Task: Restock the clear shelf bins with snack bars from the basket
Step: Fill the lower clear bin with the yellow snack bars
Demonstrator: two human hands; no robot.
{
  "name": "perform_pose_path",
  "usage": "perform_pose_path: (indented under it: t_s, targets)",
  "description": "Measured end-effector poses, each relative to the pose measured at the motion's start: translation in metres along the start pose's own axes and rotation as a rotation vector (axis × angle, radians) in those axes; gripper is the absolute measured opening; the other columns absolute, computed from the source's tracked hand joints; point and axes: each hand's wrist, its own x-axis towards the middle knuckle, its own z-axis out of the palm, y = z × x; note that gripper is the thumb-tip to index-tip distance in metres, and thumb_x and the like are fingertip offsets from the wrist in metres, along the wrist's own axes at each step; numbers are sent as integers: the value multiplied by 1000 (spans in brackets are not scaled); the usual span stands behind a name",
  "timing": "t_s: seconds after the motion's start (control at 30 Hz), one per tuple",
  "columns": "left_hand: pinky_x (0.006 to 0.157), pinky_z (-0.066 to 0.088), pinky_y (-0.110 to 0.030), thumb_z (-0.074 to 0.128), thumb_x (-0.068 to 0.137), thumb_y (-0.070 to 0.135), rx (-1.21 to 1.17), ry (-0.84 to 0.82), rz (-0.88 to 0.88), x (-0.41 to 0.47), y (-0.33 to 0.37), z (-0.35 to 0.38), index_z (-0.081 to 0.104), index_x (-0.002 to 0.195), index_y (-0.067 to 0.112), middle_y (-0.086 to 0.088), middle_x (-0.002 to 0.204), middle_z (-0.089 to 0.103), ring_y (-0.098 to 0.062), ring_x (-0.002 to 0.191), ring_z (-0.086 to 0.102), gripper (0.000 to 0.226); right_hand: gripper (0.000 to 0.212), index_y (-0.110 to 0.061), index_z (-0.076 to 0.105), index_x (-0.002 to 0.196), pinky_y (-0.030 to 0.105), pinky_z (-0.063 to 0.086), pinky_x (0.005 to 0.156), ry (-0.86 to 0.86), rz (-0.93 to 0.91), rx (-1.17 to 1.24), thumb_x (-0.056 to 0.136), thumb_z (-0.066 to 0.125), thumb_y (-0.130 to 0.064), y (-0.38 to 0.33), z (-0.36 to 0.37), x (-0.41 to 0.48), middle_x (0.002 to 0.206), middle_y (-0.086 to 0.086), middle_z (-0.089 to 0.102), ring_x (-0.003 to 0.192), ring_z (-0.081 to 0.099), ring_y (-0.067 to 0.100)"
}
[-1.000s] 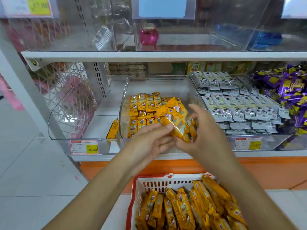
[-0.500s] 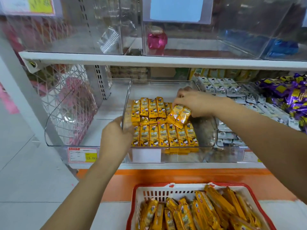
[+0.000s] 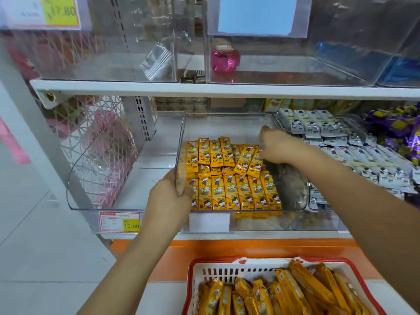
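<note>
A clear shelf bin on the lower shelf holds rows of orange snack bars standing side by side. My left hand grips the bin's left wall near its front corner. My right hand reaches into the bin from the right, its fingers closed on two tilted orange bars at the right end of the back row. The bin's right side has bare floor. Below, a white basket with a red rim holds many more orange bars.
To the left stands another clear bin with a price tag on its front. Grey-white packets and purple wrappers fill the bins to the right. The upper shelf overhangs, carrying clear bins and a pink item.
My right hand carried the bundle of bars from in front of the bin into its back right part. My left hand left the bundle and took hold of the bin's left wall.
</note>
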Motion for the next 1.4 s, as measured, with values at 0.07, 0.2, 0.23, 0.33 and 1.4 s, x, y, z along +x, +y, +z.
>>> perform_pose_path:
  t_s: [0.07, 0.2, 0.23, 0.33, 1.4]
  targets:
    - [48, 34, -1, 52, 93, 9, -1, 6, -14, -1, 2, 0, 56, 113, 12, 15, 72, 51, 2, 62, 46, 20, 77, -4, 29, 139, 33, 46, 74, -54, 106, 176, 83, 72, -35, -7, 11, -11, 125, 16, 53, 107, 58, 30]
    - [49, 33, 1, 54, 93, 10, 9, 26, -3, -1, 2, 1, 56, 115, 10, 21, 73, 46, 6, 64, 43, 22, 91, -11, 30, 142, 38, 44, 93, -49, 118, 236, 70, 83, -35, -22, 33, -17, 138, 15, 48, 124, 49, 32]
    - [50, 33, 2, 54, 93, 10, 10, 26, 0, -2, 3, 1, 55, 118, 9, 22, 73, 45, 7, 64, 42, 25, 86, -13, 34, 140, 38, 43, 95, -27, 92, 254, 71, 83, -30, -22, 35, -14, 138, 14, 48, 125, 48, 30]
    - [51, 33, 3, 53, 94, 9, 17, 28, 12, -2, 1, 0, 53, 122, 9, 22, 73, 44, 7, 62, 41, 29, 74, -15, 42, 138, 36, 42, 97, 48, 51, 325, 75, 81, -20, -21, 39, -2, 137, 8, 51, 122, 50, 27]
    - [54, 32, -18, 38, 99, 13, 925, -1089, 95, -179, -115, 42, 38, 63, 12, 3, 68, 33, -17, 84, 44, 35, 71, -7, 35, 137, 31, 45, 93, -440, 521, -27, 86, 62, -49, -25, 232, -320, 135, 9, 41, 125, 45, 24]
